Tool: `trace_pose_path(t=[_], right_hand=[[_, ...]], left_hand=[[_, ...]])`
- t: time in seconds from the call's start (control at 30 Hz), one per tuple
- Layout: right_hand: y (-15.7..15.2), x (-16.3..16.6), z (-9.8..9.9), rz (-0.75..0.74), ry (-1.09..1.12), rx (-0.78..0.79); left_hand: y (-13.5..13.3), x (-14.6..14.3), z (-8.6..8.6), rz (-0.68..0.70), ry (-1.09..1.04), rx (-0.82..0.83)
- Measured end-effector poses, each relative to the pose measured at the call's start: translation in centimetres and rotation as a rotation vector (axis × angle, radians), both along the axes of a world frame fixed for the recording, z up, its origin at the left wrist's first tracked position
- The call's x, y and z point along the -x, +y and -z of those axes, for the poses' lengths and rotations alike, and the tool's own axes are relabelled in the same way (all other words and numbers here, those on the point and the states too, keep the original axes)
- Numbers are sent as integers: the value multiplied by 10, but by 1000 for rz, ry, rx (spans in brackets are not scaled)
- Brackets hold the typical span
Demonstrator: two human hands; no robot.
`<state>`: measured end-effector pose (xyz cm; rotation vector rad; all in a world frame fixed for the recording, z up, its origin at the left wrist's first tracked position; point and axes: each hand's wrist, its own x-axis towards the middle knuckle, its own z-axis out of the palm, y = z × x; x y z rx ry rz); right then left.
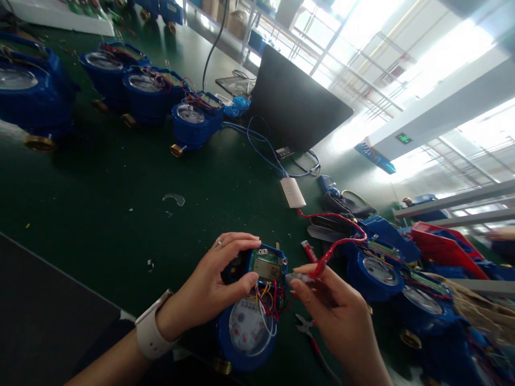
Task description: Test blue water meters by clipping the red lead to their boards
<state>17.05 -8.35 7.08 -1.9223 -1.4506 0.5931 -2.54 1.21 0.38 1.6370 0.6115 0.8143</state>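
A blue water meter (246,327) sits at the near edge of the bench, its round dial facing up. Its upper housing is uncovered, showing an LCD display (267,269) on a green circuit board and several loose coloured wires (270,300). My left hand (219,279) grips the housing from the left, thumb and fingers at either side of its corner. Between the thumb and fingers of my right hand (328,303) is a greyish probe (300,276) on a red cable (341,241), its tip at the housing's right side. Whether the tip touches is hard to tell.
The red cable runs to a white adapter box (293,193) with a blue cable, near a dark laptop (295,96). Red-handled cutters (308,327) lie right of the meter. More blue meters stand at back left (191,126) and right (376,273), before a red bin (446,246).
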Motion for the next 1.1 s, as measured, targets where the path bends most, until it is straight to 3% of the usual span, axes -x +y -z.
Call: trace_pose_path(t=[1.1], right_hand=[[0,4,4,76,121,-4]], left_hand=[[1,0,1,-4,-11,-8]])
